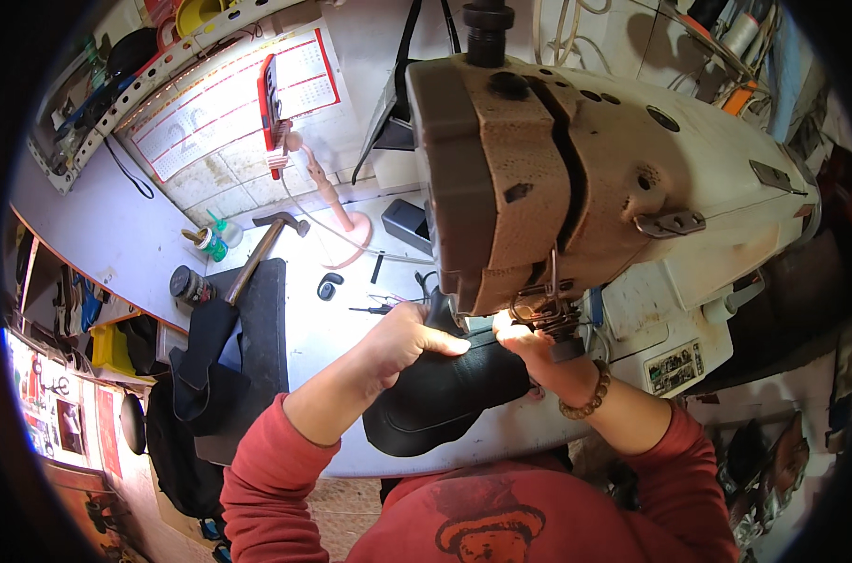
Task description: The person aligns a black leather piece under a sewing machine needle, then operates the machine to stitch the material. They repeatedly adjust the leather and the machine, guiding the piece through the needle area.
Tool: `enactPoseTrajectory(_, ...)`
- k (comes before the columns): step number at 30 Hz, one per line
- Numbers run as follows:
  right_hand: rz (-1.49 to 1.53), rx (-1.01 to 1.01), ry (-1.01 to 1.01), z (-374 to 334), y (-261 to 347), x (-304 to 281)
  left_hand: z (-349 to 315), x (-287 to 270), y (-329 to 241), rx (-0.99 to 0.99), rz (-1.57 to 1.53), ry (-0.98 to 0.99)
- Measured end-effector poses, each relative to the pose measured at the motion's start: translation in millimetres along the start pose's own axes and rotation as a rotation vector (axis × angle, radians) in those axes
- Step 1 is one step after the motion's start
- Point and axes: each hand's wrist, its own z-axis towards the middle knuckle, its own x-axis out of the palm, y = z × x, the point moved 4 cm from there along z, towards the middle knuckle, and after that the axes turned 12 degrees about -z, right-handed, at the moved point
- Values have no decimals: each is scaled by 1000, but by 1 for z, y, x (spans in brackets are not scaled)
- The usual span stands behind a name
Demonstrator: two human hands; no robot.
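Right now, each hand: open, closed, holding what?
Left hand: thumb on the black piece; full grip cannot be told.
Right hand: at the same piece, partly hidden; grip cannot be told.

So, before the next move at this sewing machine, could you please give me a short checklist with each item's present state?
1. Left grip on the black leather-like piece: ok, its thumb lies on top.
2. Right grip clear of the needle: cannot tell, the sewing machine hides that spot.
3. Beaded bracelet clear of machine parts: cannot tell, it appears close to them.
4. Hammer apart from the piece: ok, it lies off to the left.
5. Work surface lit: ok, the white table looks bright.
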Motion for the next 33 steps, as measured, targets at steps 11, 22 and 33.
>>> enactPoseTrajectory(11,315,111,18,20,-9,27,0,1,-4,103,167,-11)
enactPoseTrajectory(22,-22,-290,27,22,20,-5,-4,6,-3,1,6,-6)
enactPoseTrajectory(33,109,60,19,-10,35,-23,-3,1,-5,23,17,-103)
